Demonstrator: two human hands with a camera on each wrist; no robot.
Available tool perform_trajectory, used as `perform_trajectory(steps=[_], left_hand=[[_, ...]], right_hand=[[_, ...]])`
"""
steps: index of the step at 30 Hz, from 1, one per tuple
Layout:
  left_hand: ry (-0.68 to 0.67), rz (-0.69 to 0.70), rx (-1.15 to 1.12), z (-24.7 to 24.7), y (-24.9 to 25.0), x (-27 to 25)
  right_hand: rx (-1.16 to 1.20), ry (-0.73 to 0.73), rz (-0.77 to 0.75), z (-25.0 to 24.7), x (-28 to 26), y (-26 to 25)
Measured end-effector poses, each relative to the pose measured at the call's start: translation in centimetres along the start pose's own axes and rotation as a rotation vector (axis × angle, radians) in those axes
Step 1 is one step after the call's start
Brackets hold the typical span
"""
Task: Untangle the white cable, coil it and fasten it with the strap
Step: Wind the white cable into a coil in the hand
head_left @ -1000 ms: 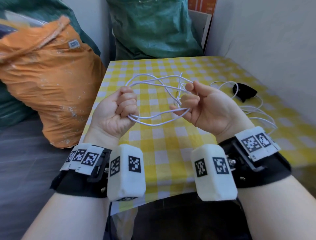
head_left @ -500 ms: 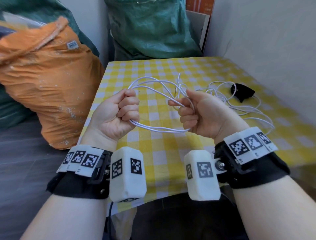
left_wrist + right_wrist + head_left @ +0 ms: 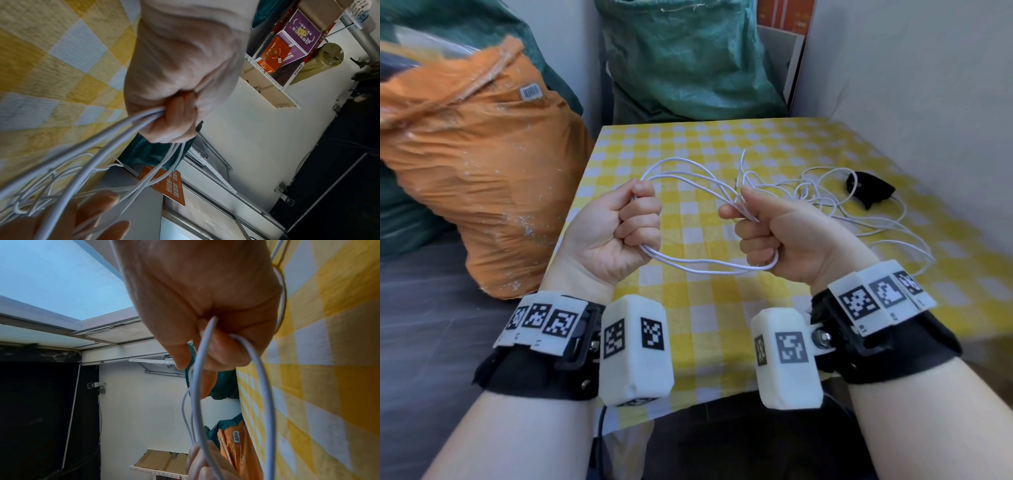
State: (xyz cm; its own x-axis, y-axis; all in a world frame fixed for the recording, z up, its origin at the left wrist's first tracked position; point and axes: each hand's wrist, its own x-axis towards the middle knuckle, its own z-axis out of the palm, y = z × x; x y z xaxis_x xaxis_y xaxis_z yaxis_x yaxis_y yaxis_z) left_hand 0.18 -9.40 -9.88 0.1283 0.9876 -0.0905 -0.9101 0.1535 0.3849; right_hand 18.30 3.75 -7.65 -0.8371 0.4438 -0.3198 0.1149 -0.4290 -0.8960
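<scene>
Both fists are gripping the white cable (image 3: 702, 269): the left hand (image 3: 619, 236) is bunching several loops, while the right hand (image 3: 780, 236) is pinching strands between thumb and forefinger. Loose tangle is trailing beyond the right hand toward the black strap (image 3: 869, 190). Feeding slack evenly should be keeping loops equal. Only the left wrist view is revealing strands (image 3: 123, 129) leaving that palm.

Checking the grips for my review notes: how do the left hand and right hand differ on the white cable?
The left hand fists the loops' left end; the right hand holds their right end. Tangled white cable trails over the table from the right hand, none from the left hand. Both are raised and curled round the loops.
</scene>
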Motion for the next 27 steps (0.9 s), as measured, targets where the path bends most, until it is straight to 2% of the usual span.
perform_trajectory(steps=[4,7,14,17,22,25,27], left_hand=[[-0.004,-0.044,0.101,-0.1,0.2,-0.1],[-0.012,-0.066,0.144,-0.1,0.2,0.3],[0.18,-0.024,0.361,1.5,-1.5,1.1],[0.181,-0.019,0.405,1.9,-2.0,1.2],[0.111,0.066,0.314,1.5,-1.4,1.0],[-0.021,0.051,0.111,0.5,-0.7,0.9],[-0.027,0.075,0.06,0.3,-0.4,0.8]], right_hand=[[-0.237,0.002,-0.016,-0.1,-0.4,-0.1],[-0.326,0.019,-0.047,-0.4,-0.5,-0.2],[-0.47,0.107,-0.146,0.4,-0.8,-0.3],[-0.54,0.101,-0.175,0.8,-0.8,-0.1],[-0.499,0.061,-0.144,0.2,-0.7,-0.3],[-0.463,0.081,-0.148,-0.2,-0.7,-0.3],[-0.5,0.111,-0.199,-0.3,-0.5,-0.1]])
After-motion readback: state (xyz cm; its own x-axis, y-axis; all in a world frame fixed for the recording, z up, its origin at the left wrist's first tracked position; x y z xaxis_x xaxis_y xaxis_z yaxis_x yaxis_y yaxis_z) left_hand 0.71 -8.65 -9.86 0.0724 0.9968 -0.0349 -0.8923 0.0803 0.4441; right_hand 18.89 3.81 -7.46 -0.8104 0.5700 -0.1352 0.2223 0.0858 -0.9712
